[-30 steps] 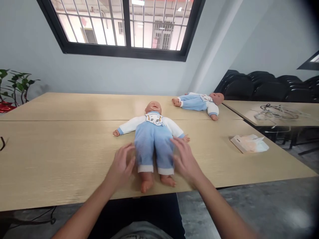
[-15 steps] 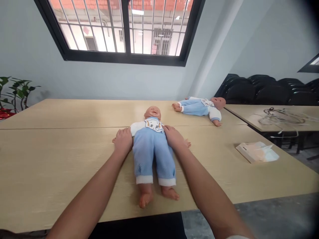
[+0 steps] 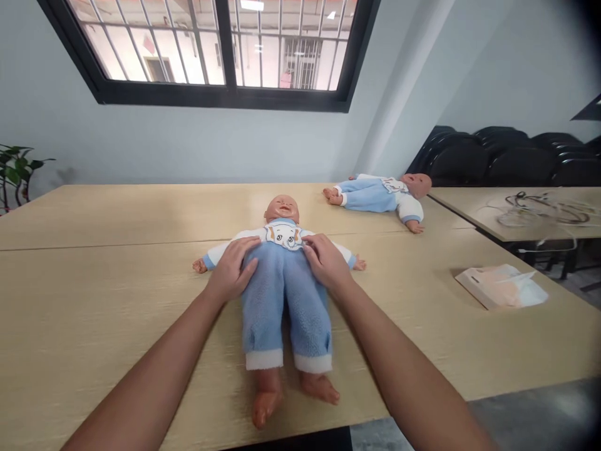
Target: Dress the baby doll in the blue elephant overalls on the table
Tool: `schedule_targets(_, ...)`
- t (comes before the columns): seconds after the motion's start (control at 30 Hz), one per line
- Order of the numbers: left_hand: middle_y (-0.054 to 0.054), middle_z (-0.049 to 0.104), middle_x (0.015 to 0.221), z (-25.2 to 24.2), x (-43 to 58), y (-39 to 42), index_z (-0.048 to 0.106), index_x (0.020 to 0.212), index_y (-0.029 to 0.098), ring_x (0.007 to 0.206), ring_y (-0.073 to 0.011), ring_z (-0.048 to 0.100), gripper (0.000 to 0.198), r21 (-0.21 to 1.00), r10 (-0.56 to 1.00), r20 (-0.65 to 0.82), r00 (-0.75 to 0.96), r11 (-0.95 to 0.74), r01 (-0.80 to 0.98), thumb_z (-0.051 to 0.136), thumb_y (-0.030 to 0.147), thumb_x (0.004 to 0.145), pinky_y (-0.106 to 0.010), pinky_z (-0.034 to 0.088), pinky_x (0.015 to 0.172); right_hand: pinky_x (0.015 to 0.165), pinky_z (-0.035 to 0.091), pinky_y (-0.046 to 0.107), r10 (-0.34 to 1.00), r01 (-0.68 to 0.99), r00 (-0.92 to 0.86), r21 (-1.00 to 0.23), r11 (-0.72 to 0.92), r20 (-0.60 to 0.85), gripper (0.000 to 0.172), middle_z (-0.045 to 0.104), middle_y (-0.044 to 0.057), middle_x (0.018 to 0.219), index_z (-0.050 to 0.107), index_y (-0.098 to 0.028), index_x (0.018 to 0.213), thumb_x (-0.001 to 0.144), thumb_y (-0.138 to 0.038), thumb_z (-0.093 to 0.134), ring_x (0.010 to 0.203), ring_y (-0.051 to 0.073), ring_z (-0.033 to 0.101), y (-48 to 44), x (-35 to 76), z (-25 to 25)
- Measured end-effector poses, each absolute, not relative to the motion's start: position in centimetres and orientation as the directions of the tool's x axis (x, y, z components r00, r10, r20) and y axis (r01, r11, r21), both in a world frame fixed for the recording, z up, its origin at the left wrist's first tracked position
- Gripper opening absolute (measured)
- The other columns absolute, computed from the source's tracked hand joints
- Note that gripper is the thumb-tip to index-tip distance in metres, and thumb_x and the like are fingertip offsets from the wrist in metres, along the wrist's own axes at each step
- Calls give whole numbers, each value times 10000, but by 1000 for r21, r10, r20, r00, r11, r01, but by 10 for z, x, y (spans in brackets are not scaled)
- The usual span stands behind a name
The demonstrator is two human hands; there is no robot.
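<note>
A baby doll [image 3: 285, 275] lies on its back on the table, its head away from me and its feet near the front edge. It wears blue trousers and a white top with an animal face on the chest, and its arms are spread out. My left hand [image 3: 233, 268] rests open on the doll's side at the waist, thumb spread from the fingers. On the opposite side, my right hand [image 3: 323, 258] lies against the doll's body, fingers slightly bent at the edge of the animal-face patch. Neither hand is closed around anything.
A second, similarly dressed doll [image 3: 375, 193] lies sideways at the back right. A tissue pack [image 3: 498, 285] sits on the right of the wooden table [image 3: 107, 313]. Coiled cables [image 3: 544, 210] lie on another table, with stacked black chairs [image 3: 460, 160] behind. A plant [image 3: 21, 169] stands at left.
My left hand has moved from the doll's arm up onto its side, its thumb now spread. Both doll arms show more fully. The view has shifted slightly, bringing the doll nearer.
</note>
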State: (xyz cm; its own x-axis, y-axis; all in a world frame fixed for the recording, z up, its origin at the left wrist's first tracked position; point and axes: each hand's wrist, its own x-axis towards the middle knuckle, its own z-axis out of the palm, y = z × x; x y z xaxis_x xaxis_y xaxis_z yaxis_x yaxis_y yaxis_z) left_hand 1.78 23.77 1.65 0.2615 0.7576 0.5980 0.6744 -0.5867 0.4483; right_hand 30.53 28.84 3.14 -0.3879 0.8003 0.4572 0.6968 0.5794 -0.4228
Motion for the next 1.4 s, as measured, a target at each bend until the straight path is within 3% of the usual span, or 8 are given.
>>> schedule_targets(0.1,-133,550,1541,12,20,237,515,1457,215,1451,-280,489,492,560,800,518,302,-585,587,545,436,1018,-477,368,1249,974,470,381,859,670,-322,-544,504,399,346,699,136,1134,639,-166,1176,1046,-434,463,1057,264,625,285,300,29)
schedule_targets(0.23,-135,640,1366,2,13,242,577,1346,191,1285,-276,599,447,732,896,427,123,-422,535,551,472,999,-457,462,1144,978,462,369,862,582,-408,-642,500,301,346,709,101,1145,630,-198,1113,1071,-411,361,1072,236,628,287,316,38)
schedule_targets(0.37,-104,683,1216,-6,5,248,609,1245,174,1130,-249,641,334,822,959,281,42,-262,506,440,305,988,-439,500,1056,791,467,318,880,633,-462,-653,417,113,198,698,49,982,610,-208,1055,996,-372,517,877,207,622,284,331,46)
schedule_targets(0.57,-85,687,1172,-12,7,252,604,1203,185,1098,-236,639,406,743,944,321,80,-303,596,519,114,812,-415,512,1025,690,391,310,912,743,-399,-549,381,94,143,660,46,918,525,-227,955,1001,-347,463,811,213,584,281,325,41)
schedule_targets(0.87,-76,650,1033,-9,14,252,622,1033,200,980,-234,609,261,721,888,425,-177,-214,659,498,95,829,-411,512,970,680,340,318,950,824,-183,-488,288,252,178,690,57,915,530,-234,973,958,-409,560,784,224,573,287,314,30)
schedule_targets(1.03,-72,703,1051,-4,17,250,621,1084,202,967,-232,650,181,795,910,339,-240,-140,590,536,258,935,-389,522,939,676,345,316,953,831,-146,-491,263,264,238,705,68,931,560,-229,980,985,-465,536,810,236,593,287,311,27)
schedule_targets(1.23,-69,743,1059,3,20,242,638,1169,200,987,-253,670,397,820,932,250,-263,-59,570,466,527,1023,-381,506,905,744,417,322,938,813,-344,-485,323,48,249,721,88,988,566,-217,916,1022,-405,441,860,243,614,285,322,38)
schedule_targets(1.4,-70,757,1064,-1,19,244,667,1086,219,981,-267,676,280,758,974,188,-123,-64,649,473,404,1007,-397,500,903,813,462,330,877,777,-480,-478,409,-31,121,740,91,1056,598,-205,914,843,-160,510,871,240,631,285,332,47)
